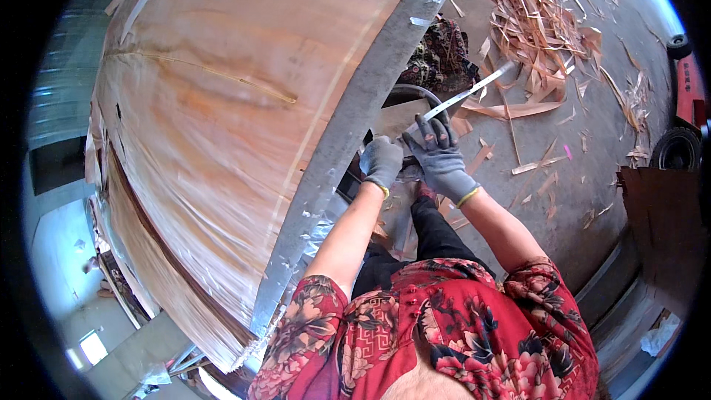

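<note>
Right hand (443,163) pinches a pale strip (470,94) toward two o'clock, seemingly steadying it; left hand (382,163) curls, its grip unclear.

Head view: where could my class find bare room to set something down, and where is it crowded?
Grey floor between the right forearm and brown panel looks mostly bare; so does the grey border between the tan sheet and left hand. Crowded: the heap of brown strips, and the spot around the right hand, pale strip and patterned cloth.
</note>
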Tool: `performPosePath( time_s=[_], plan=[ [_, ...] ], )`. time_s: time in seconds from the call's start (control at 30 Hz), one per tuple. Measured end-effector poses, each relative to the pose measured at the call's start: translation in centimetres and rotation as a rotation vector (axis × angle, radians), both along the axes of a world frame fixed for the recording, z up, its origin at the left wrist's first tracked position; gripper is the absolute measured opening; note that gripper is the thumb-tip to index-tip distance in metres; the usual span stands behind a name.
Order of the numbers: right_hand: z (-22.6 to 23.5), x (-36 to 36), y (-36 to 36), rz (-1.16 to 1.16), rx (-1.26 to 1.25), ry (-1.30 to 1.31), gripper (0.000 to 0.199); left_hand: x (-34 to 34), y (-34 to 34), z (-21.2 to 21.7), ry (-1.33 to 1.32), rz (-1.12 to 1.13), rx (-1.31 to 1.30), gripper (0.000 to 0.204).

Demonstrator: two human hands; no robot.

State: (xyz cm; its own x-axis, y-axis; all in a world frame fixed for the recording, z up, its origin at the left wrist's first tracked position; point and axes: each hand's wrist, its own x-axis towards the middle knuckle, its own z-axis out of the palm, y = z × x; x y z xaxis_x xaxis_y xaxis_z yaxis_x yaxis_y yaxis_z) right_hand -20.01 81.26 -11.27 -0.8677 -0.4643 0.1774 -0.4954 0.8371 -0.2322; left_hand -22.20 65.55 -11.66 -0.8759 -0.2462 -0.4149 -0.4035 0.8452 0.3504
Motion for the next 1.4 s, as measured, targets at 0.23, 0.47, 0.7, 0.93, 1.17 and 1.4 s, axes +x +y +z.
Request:
performPosePath(
  time_s=[0.23,0.47,0.7,0.93,1.17,1.4],
  plan=[
    [-0.3,0.5,-1.9,-0.017,0.056,-0.091,0.057,1.7,-1.7,-3.0,0.045,0.058,0.202,0.028],
    [-0.9,0.2,-2.4,-0.025,0.069,-0.021,0.062,14.8,-6.5,11.6,-0.153,0.389,0.751,0.024],
    [-1.2,-0.2,-3.1,0.059,0.273,0.105,0.059,46.4,-22.1,13.8,-0.355,0.229,0.381,0.034],
    [8.7,3.1,-8.0,-0.125,-0.096,0.101,0.040,60.2,-30.0,16.0,-0.579,0.227,-0.307,0.021],
    [18.5,12.0,-23.5,0.234,-0.584,-0.303,0.036,61.4,-32.9,15.1,-0.284,0.308,-0.313,0.019],
    [22.6,24.6,-39.5,0.894,-0.405,-0.948,0.046,55.6,-34.4,18.3,-0.087,0.401,-0.061,0.024]
  ],
)
